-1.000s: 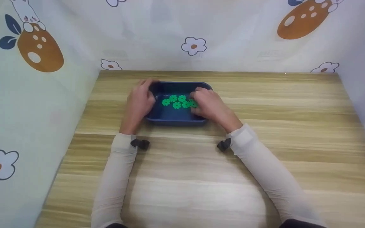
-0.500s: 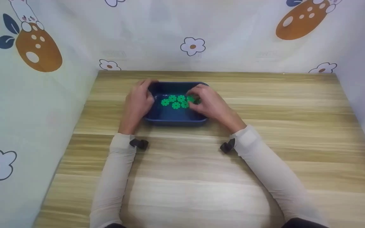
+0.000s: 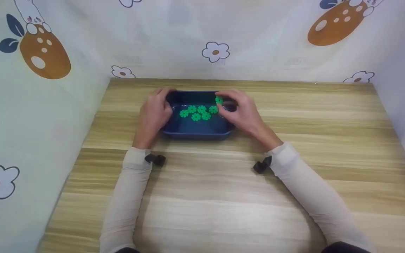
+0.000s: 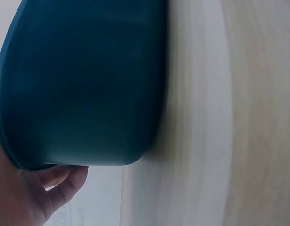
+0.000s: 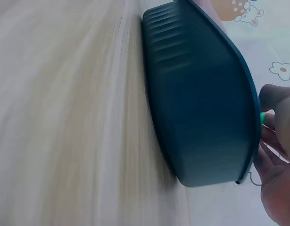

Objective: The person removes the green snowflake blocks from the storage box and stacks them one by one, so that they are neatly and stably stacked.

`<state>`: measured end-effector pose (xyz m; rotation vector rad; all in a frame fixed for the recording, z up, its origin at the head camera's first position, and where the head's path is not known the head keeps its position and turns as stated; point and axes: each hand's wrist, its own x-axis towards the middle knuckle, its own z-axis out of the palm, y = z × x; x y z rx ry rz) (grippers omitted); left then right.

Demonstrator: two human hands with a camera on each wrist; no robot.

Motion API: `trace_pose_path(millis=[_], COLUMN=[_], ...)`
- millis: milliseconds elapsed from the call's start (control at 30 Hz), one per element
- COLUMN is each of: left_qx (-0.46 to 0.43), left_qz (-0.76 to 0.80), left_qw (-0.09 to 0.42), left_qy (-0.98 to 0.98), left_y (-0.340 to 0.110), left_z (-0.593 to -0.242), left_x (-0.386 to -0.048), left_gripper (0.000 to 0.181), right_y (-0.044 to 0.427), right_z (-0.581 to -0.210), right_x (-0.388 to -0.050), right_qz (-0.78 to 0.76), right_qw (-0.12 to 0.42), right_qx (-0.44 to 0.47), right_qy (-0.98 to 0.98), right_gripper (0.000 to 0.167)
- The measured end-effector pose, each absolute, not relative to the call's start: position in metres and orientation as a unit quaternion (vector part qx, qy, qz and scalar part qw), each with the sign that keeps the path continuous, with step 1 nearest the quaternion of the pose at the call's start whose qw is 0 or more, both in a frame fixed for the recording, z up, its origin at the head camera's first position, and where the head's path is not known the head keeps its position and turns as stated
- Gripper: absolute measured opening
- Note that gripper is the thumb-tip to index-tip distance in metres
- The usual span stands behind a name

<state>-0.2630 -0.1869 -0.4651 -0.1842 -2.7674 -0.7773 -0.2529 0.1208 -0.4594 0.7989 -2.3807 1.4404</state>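
A dark blue rectangular plastic tub (image 3: 197,135) stands on the table, with several green notched, flower-like discs (image 3: 196,116) lying on its floor. My left hand (image 3: 155,112) grips the tub's left end, thumb inside the wall and fingers over the rim; the left wrist view shows its fingers (image 4: 69,186) beyond the tub's edge. Over the right end of the tub, my right hand (image 3: 243,111) pinches one green disc (image 3: 218,100) between thumb and fingertips, at about rim height. Only a sliver of that disc shows in the right wrist view, past the tub's wall (image 5: 206,103).
The tub rests on a wood-grain table (image 3: 202,196). Behind it hangs a pale cloth backdrop (image 3: 258,45) with flower and rabbit prints, and another cloth wall (image 3: 23,116) closes the left side. A black wrist camera (image 3: 262,165) sits by the right sleeve.
My right hand has picked a green disc from the group at the tub's right and lifted it, drawing back right. The left hand stays on the tub; the other discs lie where they were.
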Motion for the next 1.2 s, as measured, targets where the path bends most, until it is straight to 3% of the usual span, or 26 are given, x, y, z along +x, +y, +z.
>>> trace_pose_path(millis=[333, 533, 1200], left_qx=[-0.053, -0.066, -0.068], left_qz=[-0.273, -0.261, -0.269], left_qw=[0.112, 0.127, 0.113], left_qy=[-0.954, -0.955, -0.954], left_y=[-0.186, -0.186, -0.188], left_z=[-0.464, -0.465, -0.464], left_x=[-0.264, -0.265, -0.266], left_gripper=[0.053, 0.052, 0.051], right_y=[0.15, 0.171, 0.215], right_z=[-0.457, -0.458, -0.463], right_x=[-0.242, -0.237, -0.238], right_qz=[0.471, 0.462, 0.413], right_qw=[0.137, 0.125, -0.014], right_qx=[0.274, 0.268, 0.235], right_qy=[-0.827, -0.836, -0.88], right_gripper=[0.032, 0.032, 0.034])
